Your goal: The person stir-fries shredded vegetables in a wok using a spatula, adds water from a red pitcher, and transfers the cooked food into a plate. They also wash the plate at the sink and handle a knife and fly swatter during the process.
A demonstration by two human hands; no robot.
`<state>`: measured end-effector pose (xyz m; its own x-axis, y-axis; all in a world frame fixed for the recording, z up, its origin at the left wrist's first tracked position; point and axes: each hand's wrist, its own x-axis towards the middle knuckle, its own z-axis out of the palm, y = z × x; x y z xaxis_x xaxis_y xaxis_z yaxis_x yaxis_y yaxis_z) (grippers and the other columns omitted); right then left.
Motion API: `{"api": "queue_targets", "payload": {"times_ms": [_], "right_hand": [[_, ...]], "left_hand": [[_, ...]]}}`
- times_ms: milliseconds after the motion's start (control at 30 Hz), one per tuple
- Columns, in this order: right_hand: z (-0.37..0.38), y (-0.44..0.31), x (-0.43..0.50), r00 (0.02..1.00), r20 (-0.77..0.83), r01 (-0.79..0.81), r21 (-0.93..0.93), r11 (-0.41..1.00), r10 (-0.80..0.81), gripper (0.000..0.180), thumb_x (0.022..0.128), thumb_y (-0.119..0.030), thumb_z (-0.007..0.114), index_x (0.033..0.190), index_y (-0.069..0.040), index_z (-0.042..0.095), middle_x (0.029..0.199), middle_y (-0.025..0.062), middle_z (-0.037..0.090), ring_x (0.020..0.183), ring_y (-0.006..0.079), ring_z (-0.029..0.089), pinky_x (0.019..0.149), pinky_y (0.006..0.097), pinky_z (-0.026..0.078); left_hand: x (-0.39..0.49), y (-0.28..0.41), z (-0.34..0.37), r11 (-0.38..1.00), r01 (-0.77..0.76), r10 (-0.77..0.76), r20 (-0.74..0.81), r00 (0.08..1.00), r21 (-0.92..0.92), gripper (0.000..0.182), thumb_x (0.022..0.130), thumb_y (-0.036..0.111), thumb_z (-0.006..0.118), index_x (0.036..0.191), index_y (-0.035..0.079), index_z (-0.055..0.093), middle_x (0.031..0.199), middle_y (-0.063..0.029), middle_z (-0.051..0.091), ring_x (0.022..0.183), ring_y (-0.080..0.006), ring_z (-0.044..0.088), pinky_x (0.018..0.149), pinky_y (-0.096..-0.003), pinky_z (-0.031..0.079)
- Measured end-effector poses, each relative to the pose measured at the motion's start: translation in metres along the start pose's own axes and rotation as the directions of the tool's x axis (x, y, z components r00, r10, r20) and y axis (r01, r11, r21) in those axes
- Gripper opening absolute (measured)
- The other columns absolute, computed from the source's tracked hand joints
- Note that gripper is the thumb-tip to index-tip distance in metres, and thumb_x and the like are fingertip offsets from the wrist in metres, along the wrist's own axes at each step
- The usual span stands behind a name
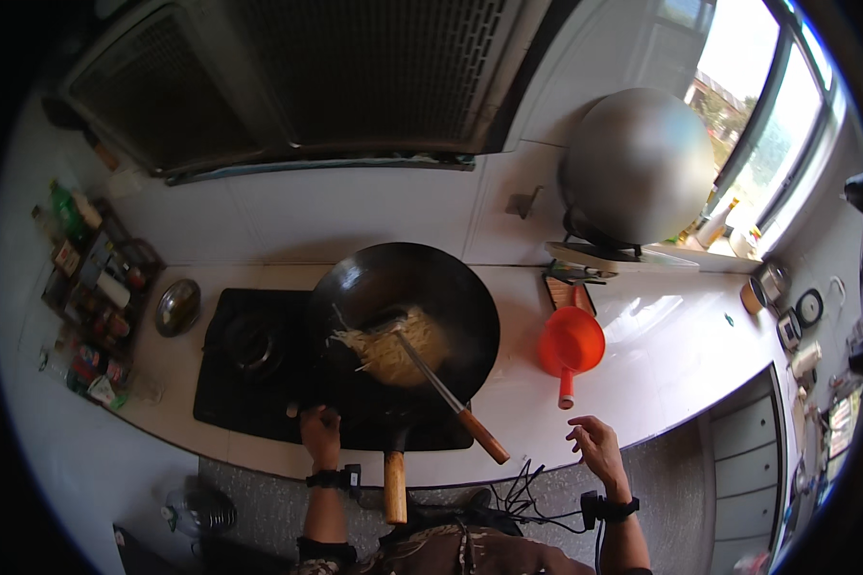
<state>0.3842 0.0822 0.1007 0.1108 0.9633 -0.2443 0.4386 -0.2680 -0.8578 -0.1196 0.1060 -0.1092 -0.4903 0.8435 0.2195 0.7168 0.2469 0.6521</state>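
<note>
A black wok [467, 316] sits on the right burner of a black gas stove [219, 388]. Pale shredded strips [406, 348], apparently vegetable, lie in liquid inside it. A metal spatula with a wooden handle [483, 436] rests in the wok, its grip leaning over the near right rim. The wok's own wooden handle [395, 487] points towards me. My left hand [321, 437] is at the stove's front edge, fingers curled downward beside a control knob [292, 410]; what the fingertips touch is hidden. Empty and with fingers apart, my right hand [595, 447] hovers near the red plastic dipper [572, 341].
A range hood [374, 72] overhangs the stove. On the left stand a metal bowl [177, 307] and a rack of bottles [101, 280]. A large metal wok or lid [640, 165] stands on a shelf at right. Black cables [521, 496] hang by the counter's front edge.
</note>
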Motion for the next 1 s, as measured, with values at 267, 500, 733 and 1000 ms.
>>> {"api": "queue_targets", "payload": {"times_ms": [267, 500, 733, 1000], "right_hand": [[-0.073, 0.037, -0.048, 0.941, -0.325, -0.096, 0.005, 0.995, 0.093, 0.029, 0.097, -0.021, 0.056, 0.115, -0.002, 0.067, 0.085, 0.007, 0.072, 0.069, 0.0125, 0.066, 0.056, 0.0278, 0.053], [-0.19, 0.123, -0.118, 0.875, -0.429, -0.178, 0.149, 0.973, 0.225, 0.028, 0.098, -0.022, 0.056, 0.115, -0.003, 0.068, 0.088, 0.0054, 0.072, 0.068, 0.0109, 0.065, 0.052, 0.0252, 0.052], [-0.343, 0.27, -0.197, 0.838, -0.469, -0.13, 0.328, 0.936, 0.281, 0.027, 0.097, -0.021, 0.056, 0.113, -0.002, 0.068, 0.088, 0.0058, 0.071, 0.067, 0.01, 0.064, 0.051, 0.0257, 0.052], [-0.516, 0.417, -0.269, 0.68, -0.538, -0.122, 0.587, 0.8, 0.498, 0.029, 0.1, -0.029, 0.055, 0.113, -0.007, 0.068, 0.088, 0.0056, 0.072, 0.065, 0.0103, 0.062, 0.053, 0.0269, 0.05]], "left_hand": [[-0.027, -0.016, 0.005, 0.933, 0.17, -0.174, 0.016, 0.985, -0.318, 0.041, 0.087, 0.002, 0.069, 0.127, -0.001, 0.061, 0.12, -0.0193, 0.06, 0.101, -0.0269, 0.065, 0.081, -0.0359, 0.054], [-0.129, 0.044, 0.005, 0.933, 0.152, -0.166, -0.017, 0.986, -0.325, 0.022, 0.091, 0.008, 0.065, 0.111, 0.0, 0.065, 0.101, -0.0102, 0.067, 0.088, -0.0185, 0.064, 0.079, -0.0303, 0.052], [-0.285, 0.187, 0.064, 0.964, 0.093, -0.077, 0.07, 0.995, -0.248, 0.013, 0.089, 0.002, 0.063, 0.1, -0.003, 0.068, 0.097, -0.011, 0.069, 0.085, -0.0197, 0.065, 0.078, -0.0314, 0.053], [-0.392, 0.449, 0.166, 0.835, -0.234, 0.409, 0.278, 0.869, -0.498, 0.013, 0.086, -0.001, 0.066, 0.098, -0.003, 0.07, 0.09, -0.0105, 0.07, 0.077, -0.0182, 0.067, 0.071, -0.0315, 0.054]]}}
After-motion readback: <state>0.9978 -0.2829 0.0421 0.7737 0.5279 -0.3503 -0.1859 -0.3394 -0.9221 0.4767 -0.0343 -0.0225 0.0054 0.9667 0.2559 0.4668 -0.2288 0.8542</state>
